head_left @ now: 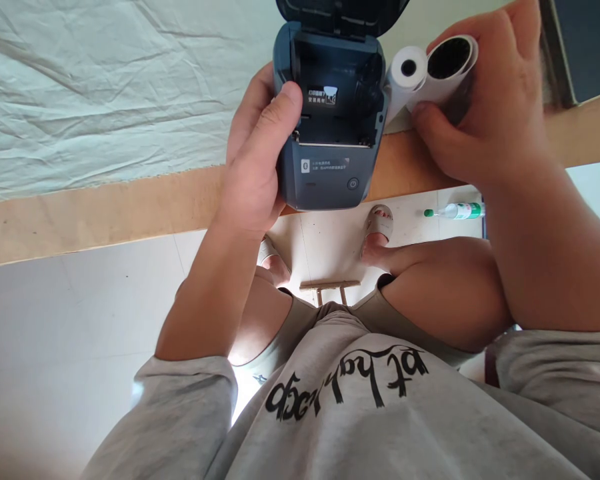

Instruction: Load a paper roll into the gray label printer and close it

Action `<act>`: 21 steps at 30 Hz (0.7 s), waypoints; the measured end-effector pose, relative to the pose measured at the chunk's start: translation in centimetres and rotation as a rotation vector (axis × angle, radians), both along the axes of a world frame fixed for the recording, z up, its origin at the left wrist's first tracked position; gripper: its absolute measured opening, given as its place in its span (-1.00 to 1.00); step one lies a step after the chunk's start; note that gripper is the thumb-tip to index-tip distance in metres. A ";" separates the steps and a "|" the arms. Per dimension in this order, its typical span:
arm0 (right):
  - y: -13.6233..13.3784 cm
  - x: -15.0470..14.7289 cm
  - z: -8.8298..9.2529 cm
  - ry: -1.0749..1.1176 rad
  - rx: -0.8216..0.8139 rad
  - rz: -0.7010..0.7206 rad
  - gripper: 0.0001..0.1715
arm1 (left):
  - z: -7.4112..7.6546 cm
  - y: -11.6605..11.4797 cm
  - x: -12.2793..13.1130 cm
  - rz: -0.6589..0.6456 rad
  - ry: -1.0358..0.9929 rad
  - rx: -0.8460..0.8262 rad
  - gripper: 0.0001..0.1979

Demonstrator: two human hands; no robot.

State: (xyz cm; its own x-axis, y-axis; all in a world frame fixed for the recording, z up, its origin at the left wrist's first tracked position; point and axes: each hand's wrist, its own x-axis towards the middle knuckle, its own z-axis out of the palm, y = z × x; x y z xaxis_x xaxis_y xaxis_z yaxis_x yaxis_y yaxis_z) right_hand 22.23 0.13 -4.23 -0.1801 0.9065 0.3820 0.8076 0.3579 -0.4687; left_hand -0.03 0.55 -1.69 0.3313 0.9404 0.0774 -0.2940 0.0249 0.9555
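Wrinkled cloth (pixel 105 93) and white rolls (pixel 433 91) flank the open printer (pixel 327 123).

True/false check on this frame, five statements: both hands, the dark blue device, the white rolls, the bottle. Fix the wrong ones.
1. The left hand holds the dark blue device. True.
2. The device's lid is closed. False: the black lid is open.
3. The right hand grips a wide white tube. True.
4. A narrow roll sits inside the device. False: the narrow white roll is outside, beside the tube.
5. The bottle stands upright. False: the green-capped bottle lies on its side.
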 end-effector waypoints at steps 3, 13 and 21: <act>0.0 -0.1 -0.1 0.049 0.053 -0.019 -0.45 | 0.0 0.2 -0.5 -0.048 0.010 0.006 -0.76; 0.2 0.1 -0.1 0.205 0.077 0.009 -0.31 | 0.1 0.2 -0.8 -0.085 0.022 0.034 -0.73; 0.2 0.3 0.0 0.040 0.038 -0.079 -0.50 | 0.2 0.0 -0.7 -0.055 0.000 -0.019 -0.77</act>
